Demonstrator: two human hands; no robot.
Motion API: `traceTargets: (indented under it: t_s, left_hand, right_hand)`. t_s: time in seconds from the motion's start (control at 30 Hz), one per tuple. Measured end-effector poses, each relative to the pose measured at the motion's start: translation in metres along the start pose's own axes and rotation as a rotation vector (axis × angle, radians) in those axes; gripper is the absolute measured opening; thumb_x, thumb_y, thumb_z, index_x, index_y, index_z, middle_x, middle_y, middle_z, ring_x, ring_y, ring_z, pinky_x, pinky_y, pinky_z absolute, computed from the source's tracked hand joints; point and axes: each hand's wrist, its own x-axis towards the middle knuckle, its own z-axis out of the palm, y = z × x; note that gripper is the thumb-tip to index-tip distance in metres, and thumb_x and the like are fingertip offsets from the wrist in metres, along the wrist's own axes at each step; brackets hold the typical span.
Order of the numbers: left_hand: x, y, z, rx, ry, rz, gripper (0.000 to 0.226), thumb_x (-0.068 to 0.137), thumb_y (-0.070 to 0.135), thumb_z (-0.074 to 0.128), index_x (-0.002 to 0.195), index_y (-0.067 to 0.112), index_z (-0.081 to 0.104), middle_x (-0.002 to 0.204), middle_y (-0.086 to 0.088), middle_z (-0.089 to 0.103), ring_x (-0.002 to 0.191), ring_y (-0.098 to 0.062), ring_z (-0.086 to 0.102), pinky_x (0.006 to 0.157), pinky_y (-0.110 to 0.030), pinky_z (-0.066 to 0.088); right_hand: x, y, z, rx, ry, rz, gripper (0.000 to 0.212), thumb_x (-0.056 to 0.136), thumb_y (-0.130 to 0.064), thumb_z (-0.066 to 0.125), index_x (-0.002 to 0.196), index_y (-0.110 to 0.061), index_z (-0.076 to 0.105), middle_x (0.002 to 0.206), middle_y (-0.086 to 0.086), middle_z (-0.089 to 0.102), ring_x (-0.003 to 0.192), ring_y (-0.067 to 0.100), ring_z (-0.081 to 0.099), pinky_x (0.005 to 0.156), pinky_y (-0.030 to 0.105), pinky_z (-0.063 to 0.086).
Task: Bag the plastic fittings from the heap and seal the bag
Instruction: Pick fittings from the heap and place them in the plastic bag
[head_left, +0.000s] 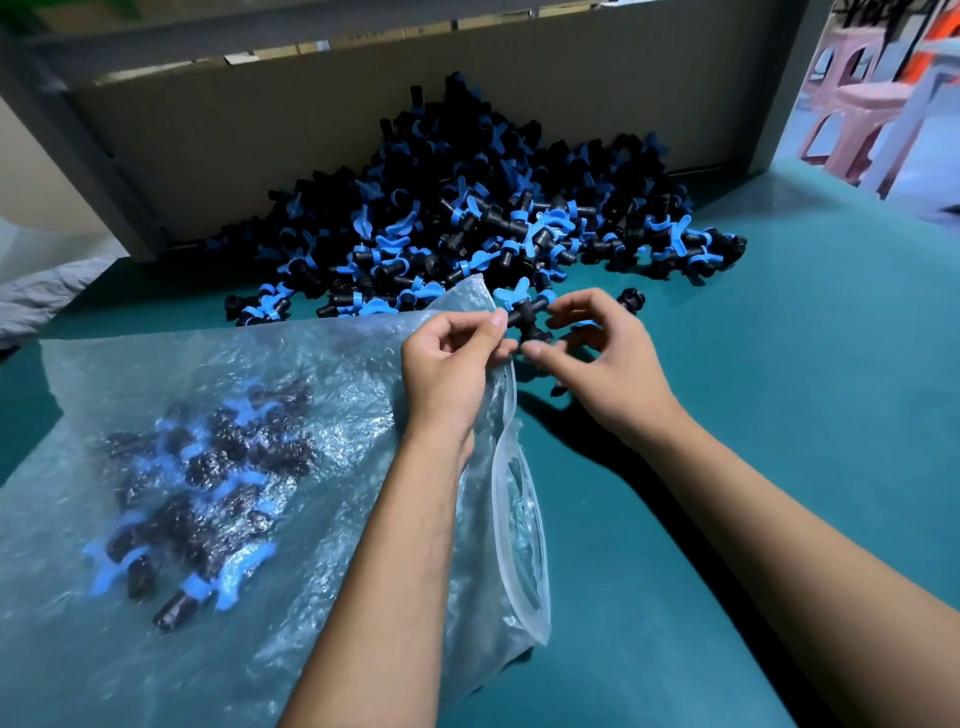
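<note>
A big heap of black fittings with blue wing handles (467, 223) lies on the green table against a cardboard wall. A clear bubble-wrap bag (291, 415) lies at the left front, its zip mouth (519, 499) open toward the right, with several fittings (202, 483) inside. My left hand (452, 364) pinches the bag's upper mouth edge and touches a black and blue fitting (524, 317). My right hand (602, 358) grips that fitting and another one just outside the bag mouth.
The green table top (779, 395) stretches to the right. One stray fitting (631, 299) lies past my right hand. A cardboard wall (260, 130) backs the heap. Grey cloth (47, 291) lies at the far left, and pink stools (857, 104) stand beyond the table.
</note>
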Motion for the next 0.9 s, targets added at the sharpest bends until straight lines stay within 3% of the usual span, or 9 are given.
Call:
traceTargets:
  t_s: [0.07, 0.2, 0.3, 0.4, 0.47, 0.53, 0.6, 0.73, 0.9]
  left_hand:
    - [-0.002, 0.002, 0.003, -0.004, -0.017, -0.002, 0.007, 0.091, 0.008, 0.077, 0.088, 0.004, 0.072, 0.069, -0.003, 0.07, 0.068, -0.016, 0.069, 0.079, -0.033, 0.06]
    - [-0.006, 0.006, 0.006, 0.081, -0.044, 0.055, 0.011, 0.092, 0.014, 0.077, 0.087, 0.006, 0.072, 0.073, -0.002, 0.073, 0.075, -0.018, 0.073, 0.074, -0.028, 0.058]
    - [-0.007, 0.007, 0.006, 0.342, 0.02, 0.228, 0.019, 0.093, 0.029, 0.076, 0.085, 0.013, 0.071, 0.078, 0.001, 0.074, 0.075, -0.017, 0.071, 0.075, -0.037, 0.059]
    - [-0.007, 0.007, 0.003, 0.695, 0.08, 0.429, 0.027, 0.081, 0.042, 0.084, 0.089, 0.021, 0.069, 0.095, 0.003, 0.067, 0.09, -0.019, 0.062, 0.087, -0.039, 0.053]
    - [-0.004, 0.005, 0.0, 0.901, 0.067, 0.453, 0.041, 0.07, 0.046, 0.09, 0.096, 0.027, 0.065, 0.104, 0.003, 0.056, 0.103, -0.018, 0.051, 0.092, -0.032, 0.044]
    - [-0.001, 0.003, -0.004, 1.013, 0.048, 0.419, 0.047, 0.064, 0.04, 0.091, 0.099, 0.034, 0.059, 0.106, 0.005, 0.049, 0.105, -0.016, 0.045, 0.088, -0.029, 0.04]
    - [0.003, 0.002, -0.009, 1.009, 0.025, 0.38, 0.044, 0.067, 0.026, 0.085, 0.097, 0.037, 0.056, 0.105, 0.007, 0.049, 0.097, -0.015, 0.052, 0.08, -0.031, 0.046]
    - [0.007, 0.006, -0.016, 0.806, 0.04, 0.334, 0.02, 0.074, 0.015, 0.071, 0.082, 0.03, 0.06, 0.082, 0.009, 0.064, 0.062, -0.009, 0.057, 0.061, -0.026, 0.048]
    - [0.006, 0.022, -0.015, 0.588, 0.145, 0.41, 0.011, 0.078, 0.005, 0.069, 0.073, 0.015, 0.065, 0.062, 0.01, 0.058, 0.056, -0.005, 0.049, 0.061, -0.025, 0.046]
  right_hand:
    - [-0.002, -0.004, 0.001, -0.143, -0.02, -0.069, 0.041, 0.074, -0.041, 0.086, 0.103, -0.025, 0.063, 0.096, -0.009, 0.07, 0.087, 0.014, 0.069, 0.078, 0.041, 0.058]
    - [-0.003, -0.005, 0.0, -0.122, 0.094, -0.096, 0.033, 0.074, -0.028, 0.089, 0.093, -0.016, 0.065, 0.083, -0.006, 0.069, 0.074, 0.013, 0.066, 0.071, 0.033, 0.057]
    - [-0.002, -0.004, 0.0, 0.0, 0.113, 0.003, 0.021, 0.082, -0.02, 0.083, 0.094, -0.012, 0.068, 0.085, 0.0, 0.072, 0.073, 0.016, 0.067, 0.071, 0.025, 0.056]
    - [0.004, -0.006, -0.01, 0.518, 0.053, 0.262, 0.007, 0.095, -0.013, 0.069, 0.097, -0.007, 0.07, 0.086, 0.008, 0.075, 0.069, 0.016, 0.067, 0.067, 0.023, 0.056]
    - [0.009, -0.008, -0.02, 0.958, 0.025, 0.45, 0.021, 0.101, -0.017, 0.057, 0.111, 0.001, 0.063, 0.094, 0.018, 0.074, 0.068, 0.015, 0.065, 0.063, 0.018, 0.055]
    - [0.011, -0.007, -0.028, 1.316, 0.017, 0.562, 0.032, 0.105, -0.02, 0.048, 0.126, 0.005, 0.051, 0.095, 0.025, 0.071, 0.066, 0.017, 0.062, 0.058, 0.016, 0.053]
    - [0.012, -0.008, -0.03, 1.465, 0.012, 0.598, 0.031, 0.106, -0.02, 0.043, 0.123, 0.006, 0.051, 0.093, 0.026, 0.069, 0.065, 0.019, 0.06, 0.056, 0.017, 0.053]
    - [0.012, -0.008, -0.028, 1.436, 0.017, 0.606, 0.028, 0.105, -0.018, 0.045, 0.115, 0.007, 0.054, 0.094, 0.027, 0.069, 0.07, 0.019, 0.06, 0.058, 0.018, 0.054]
    - [0.003, -0.006, -0.014, 0.648, -0.071, 0.292, 0.007, 0.091, -0.006, 0.069, 0.095, -0.01, 0.074, 0.086, 0.007, 0.071, 0.07, 0.015, 0.063, 0.07, 0.023, 0.051]
